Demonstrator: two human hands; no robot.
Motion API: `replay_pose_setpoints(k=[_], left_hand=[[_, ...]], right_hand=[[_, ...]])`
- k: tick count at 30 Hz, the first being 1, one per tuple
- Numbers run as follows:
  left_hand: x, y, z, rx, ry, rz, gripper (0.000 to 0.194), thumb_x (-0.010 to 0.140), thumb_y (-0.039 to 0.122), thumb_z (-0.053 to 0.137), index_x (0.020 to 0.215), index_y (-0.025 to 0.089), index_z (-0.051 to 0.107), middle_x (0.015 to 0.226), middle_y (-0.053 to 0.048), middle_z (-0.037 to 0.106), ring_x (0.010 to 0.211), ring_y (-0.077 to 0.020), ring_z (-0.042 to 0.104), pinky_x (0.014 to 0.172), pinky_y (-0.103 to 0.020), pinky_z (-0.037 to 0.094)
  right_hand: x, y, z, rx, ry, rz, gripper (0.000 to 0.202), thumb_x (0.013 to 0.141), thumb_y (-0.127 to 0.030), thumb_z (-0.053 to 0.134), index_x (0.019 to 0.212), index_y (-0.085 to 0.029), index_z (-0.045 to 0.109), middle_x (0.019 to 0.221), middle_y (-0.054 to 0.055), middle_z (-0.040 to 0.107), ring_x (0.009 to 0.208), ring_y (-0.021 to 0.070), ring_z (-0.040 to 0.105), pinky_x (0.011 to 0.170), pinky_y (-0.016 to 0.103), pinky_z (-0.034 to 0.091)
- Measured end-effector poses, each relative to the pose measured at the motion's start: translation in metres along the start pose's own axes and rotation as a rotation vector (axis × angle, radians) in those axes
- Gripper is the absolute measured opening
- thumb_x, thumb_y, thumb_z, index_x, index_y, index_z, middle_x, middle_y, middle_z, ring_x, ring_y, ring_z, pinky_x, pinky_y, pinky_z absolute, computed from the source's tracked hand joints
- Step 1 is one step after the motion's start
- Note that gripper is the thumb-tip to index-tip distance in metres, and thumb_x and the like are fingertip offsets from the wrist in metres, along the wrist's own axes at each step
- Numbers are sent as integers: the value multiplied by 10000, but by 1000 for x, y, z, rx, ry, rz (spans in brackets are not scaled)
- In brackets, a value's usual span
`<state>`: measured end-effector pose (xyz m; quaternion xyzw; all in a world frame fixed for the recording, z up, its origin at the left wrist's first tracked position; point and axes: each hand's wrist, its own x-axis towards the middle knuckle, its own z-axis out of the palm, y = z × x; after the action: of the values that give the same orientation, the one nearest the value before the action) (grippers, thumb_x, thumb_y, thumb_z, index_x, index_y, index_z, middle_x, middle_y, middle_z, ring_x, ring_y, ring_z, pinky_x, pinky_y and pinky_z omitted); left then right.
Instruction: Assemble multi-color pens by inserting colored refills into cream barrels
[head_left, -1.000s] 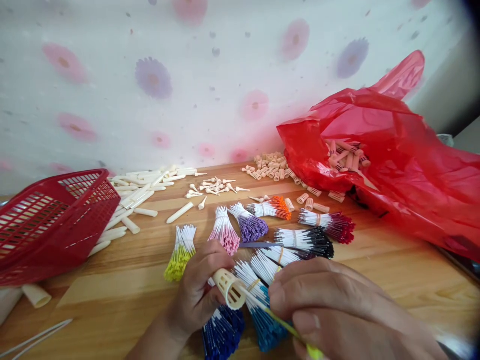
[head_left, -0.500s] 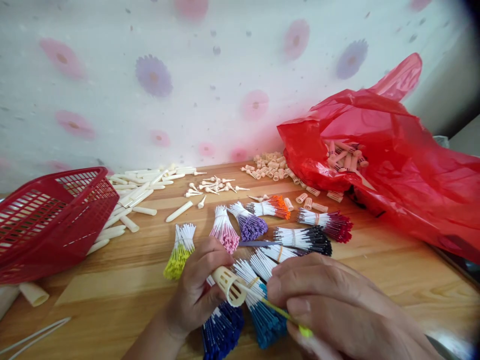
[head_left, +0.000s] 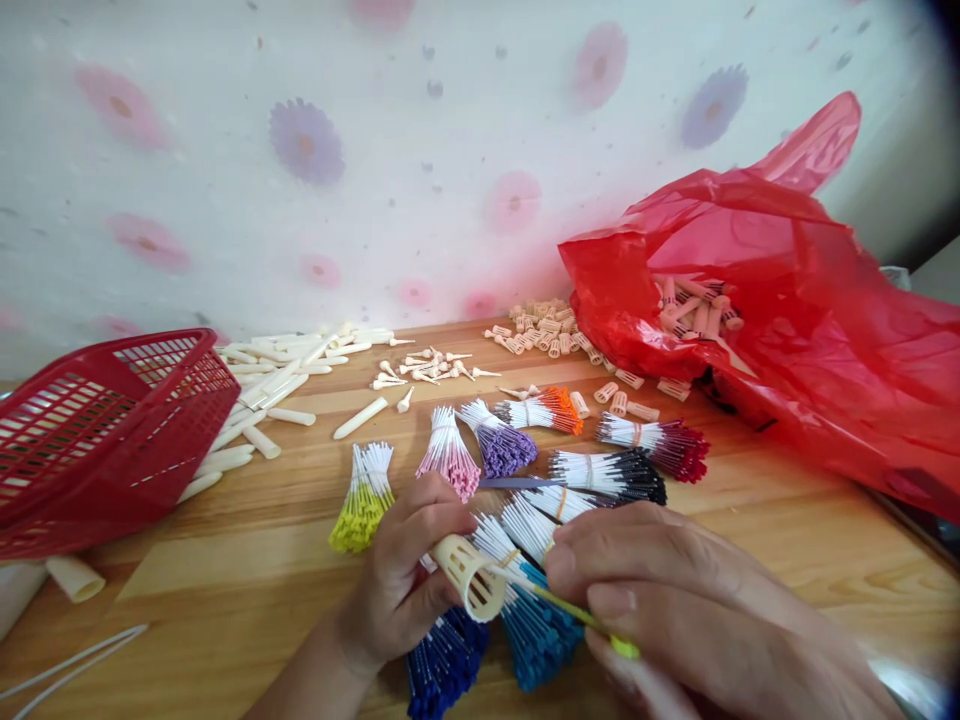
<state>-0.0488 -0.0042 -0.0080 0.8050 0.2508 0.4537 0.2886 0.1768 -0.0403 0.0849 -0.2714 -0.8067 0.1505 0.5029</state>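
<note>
The left hand holds the cream slotted tube between thumb and bent fingers, its wide mouth turned toward five o'clock, perhaps so that the opening stays free and visible. The right hand pinches the yellow-and-white stick narrowly, with the white end pointing to ten o'clock and meeting the tube near its rim; I cannot tell if it enters a slot. This pinch probably helps fine steering.

Around the tube, the teal bundle lies at five o'clock and the dark blue bundle at seven, both crowding the space below. The yellow bundle is at ten. Farther, the red basket limits the side toward nine, and the red bag bulges toward two.
</note>
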Motion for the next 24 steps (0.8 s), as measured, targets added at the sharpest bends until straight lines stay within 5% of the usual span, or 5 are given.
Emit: replay_pose_setpoints(k=[10,15,24], left_hand=[[3,6,-4,90,11,6,264,905,413,489,1066,215,557,867,-52,525,792,-186,536,685,-313,465],[7,10,-4,339,77,-13,313,906,454,472,1005,180,588,829,-56,569,735,-159,563,622,-260,456],[7,12,-6,559,141,-81,244,847,340,620,1012,160,623,836,-57,651,709,-155,621,621,-243,486]], right_hand=[[0,-2,8,98,7,113,217,795,-85,647,961,-225,649,842,52,731,778,172,709,681,225,605],[1,16,20,213,-7,116,237,798,-22,576,956,-189,634,847,59,693,791,157,670,685,236,573],[-10,48,33,-65,-121,50,293,839,-34,536,1079,-185,608,979,79,610,835,154,575,713,283,495]])
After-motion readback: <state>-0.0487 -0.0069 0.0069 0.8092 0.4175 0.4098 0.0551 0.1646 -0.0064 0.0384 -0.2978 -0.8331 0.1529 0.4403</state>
